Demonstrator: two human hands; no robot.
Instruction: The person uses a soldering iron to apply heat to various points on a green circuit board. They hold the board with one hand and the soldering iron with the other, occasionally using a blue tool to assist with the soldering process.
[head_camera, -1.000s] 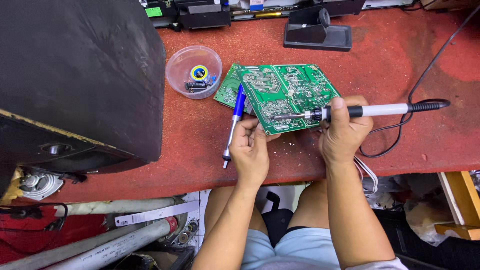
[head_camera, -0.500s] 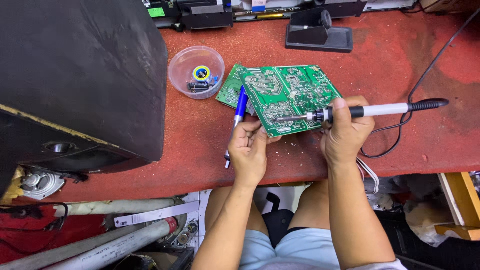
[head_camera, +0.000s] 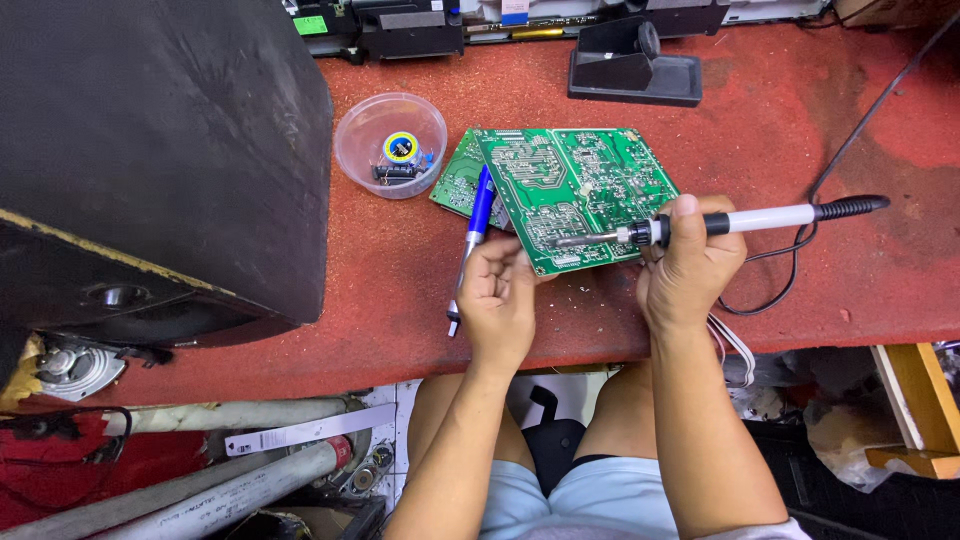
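Note:
A green circuit board (head_camera: 580, 190) lies solder side up on the red bench top (head_camera: 400, 280). My right hand (head_camera: 690, 265) grips a white-handled soldering iron (head_camera: 730, 222), its metal tip resting on the board's near part. My left hand (head_camera: 500, 295) holds the board's near left corner between fingers and thumb. A blue desoldering pump (head_camera: 472, 240) lies along the bench at the left side of my left hand, touching it. A second, smaller green board (head_camera: 458, 180) pokes out from under the first.
A clear plastic bowl (head_camera: 390, 143) with small parts stands left of the boards. A large black box (head_camera: 150, 150) fills the left. A black iron stand (head_camera: 630, 65) sits at the back. The iron's black cord (head_camera: 850, 150) runs off right.
The camera view has shifted slightly. Both hands, the iron and the board stay almost where they were.

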